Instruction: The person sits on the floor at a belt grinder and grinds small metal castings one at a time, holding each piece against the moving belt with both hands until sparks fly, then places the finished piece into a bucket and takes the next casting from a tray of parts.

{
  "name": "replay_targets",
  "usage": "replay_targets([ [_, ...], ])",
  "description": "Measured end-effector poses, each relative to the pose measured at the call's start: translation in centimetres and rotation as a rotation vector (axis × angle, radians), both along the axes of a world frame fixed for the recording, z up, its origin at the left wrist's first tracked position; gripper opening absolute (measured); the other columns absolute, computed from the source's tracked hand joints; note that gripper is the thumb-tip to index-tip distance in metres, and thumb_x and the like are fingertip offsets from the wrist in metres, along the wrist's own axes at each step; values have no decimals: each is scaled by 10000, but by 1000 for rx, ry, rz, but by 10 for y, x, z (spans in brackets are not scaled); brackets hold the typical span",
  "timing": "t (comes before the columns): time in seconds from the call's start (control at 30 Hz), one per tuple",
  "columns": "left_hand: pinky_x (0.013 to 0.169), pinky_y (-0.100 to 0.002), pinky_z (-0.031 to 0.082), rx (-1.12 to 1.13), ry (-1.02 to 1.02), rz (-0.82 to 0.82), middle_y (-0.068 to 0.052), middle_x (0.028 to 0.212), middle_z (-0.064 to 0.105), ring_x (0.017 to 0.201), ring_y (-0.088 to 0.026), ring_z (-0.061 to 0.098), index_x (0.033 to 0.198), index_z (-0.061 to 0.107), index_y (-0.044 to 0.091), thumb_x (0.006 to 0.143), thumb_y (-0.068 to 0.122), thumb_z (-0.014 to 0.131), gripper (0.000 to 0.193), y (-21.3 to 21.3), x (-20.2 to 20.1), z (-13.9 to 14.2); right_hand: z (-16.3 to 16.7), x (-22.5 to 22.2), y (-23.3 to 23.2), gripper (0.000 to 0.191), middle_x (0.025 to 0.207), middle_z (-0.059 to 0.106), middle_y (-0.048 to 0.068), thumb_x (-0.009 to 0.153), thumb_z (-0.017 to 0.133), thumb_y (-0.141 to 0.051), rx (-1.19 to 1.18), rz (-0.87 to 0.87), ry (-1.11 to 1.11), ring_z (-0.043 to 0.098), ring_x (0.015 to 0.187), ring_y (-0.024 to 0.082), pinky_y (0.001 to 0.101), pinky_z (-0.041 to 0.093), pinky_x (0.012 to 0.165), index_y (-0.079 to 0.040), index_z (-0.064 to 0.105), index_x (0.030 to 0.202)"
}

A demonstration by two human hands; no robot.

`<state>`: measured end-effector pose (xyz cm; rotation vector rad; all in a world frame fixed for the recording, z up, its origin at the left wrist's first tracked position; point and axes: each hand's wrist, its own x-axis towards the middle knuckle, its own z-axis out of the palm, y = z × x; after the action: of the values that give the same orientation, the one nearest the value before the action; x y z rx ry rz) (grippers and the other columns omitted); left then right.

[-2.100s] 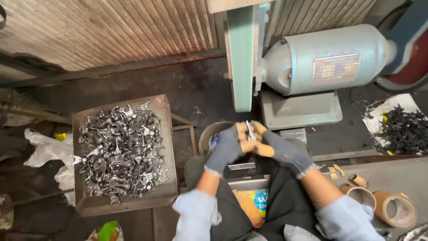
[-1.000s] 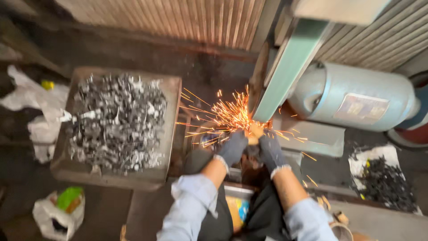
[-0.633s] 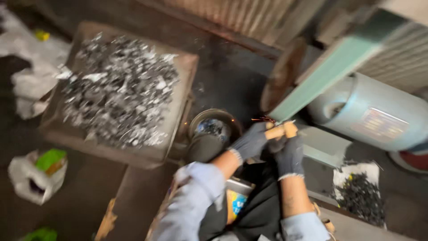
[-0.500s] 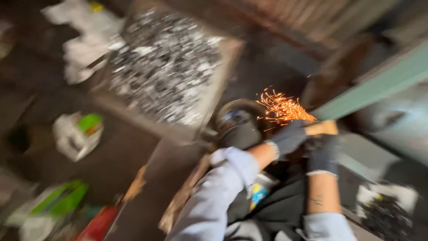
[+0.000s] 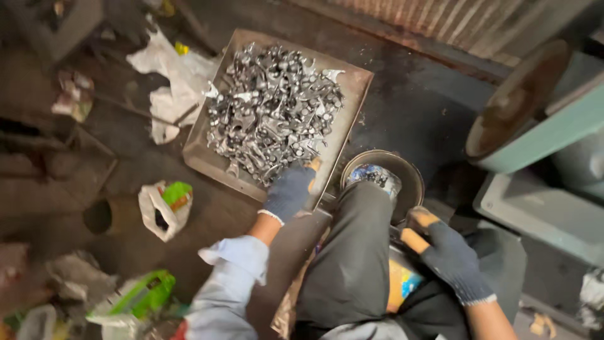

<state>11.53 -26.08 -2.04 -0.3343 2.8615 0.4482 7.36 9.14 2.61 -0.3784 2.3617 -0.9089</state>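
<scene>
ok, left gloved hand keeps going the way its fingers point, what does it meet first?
The heap of shiny grey metal parts in the flat square metal tray. The left hand already reaches over the tray's near edge; contact is unclear.

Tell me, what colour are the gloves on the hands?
Dark blue knit gloves with orange-tan fingertips, in the head view.

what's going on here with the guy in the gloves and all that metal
A seated person in dark knit gloves is at a grinding station. The left hand reaches into the near edge of a square metal tray heaped with small shiny metal pieces. The right hand rests by the knee; whether it holds anything cannot be told. A round dark metal bowl sits on the floor between tray and green grinder. No sparks show.
</scene>
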Motion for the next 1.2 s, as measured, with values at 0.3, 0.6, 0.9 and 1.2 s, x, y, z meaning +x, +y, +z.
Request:
replay_targets([
  [0.3, 955, -508, 493, 929, 701, 181, -266, 1235, 629, 1122, -451, 602, 1246, 591, 9, 1004, 162, 575, 287, 175, -17, -30, -33, 2, -1, 440, 1057, 800, 108, 1019, 539, -384, -432, -347, -60, 728, 993, 203, 336, 518, 901, -49, 717, 1244],
  [0.6, 840, -512, 522, 567, -69, -111, -209, 999, 732, 981, -397, 685, 1018, 710, 73, 955, 403, 582, 360, 248, -57, 41, -41, -28, 93, 378, 1242, 702, 117, 972, 619, -170, -972, -429, -501, 669, 1099, 175, 341, 544, 977, 37, 639, 1289],
  [0.9, 837, -487, 529, 458, 94, 48, -245, 1024, 713, 957, -420, 680, 1134, 681, 41, 1028, 351, 542, 355, 320, -132, -18, -107, -98, 63, 350, 989, 716, 112, 1008, 533, -304, -1199, -1023, -621, 665, 923, 204, 339, 564, 786, -3, 664, 1130],
  [1.2, 856, -304, 519, 1418, 262, 136, -104, 1055, 728, 958, -147, 653, 1150, 698, -34, 1029, 183, 609, 265, 318, -130, -56, -77, -81, 98, 370, 993, 772, 85, 967, 662, -277, -561, -931, -95, 634, 857, 111, 279, 522, 741, 10, 710, 1196],
])
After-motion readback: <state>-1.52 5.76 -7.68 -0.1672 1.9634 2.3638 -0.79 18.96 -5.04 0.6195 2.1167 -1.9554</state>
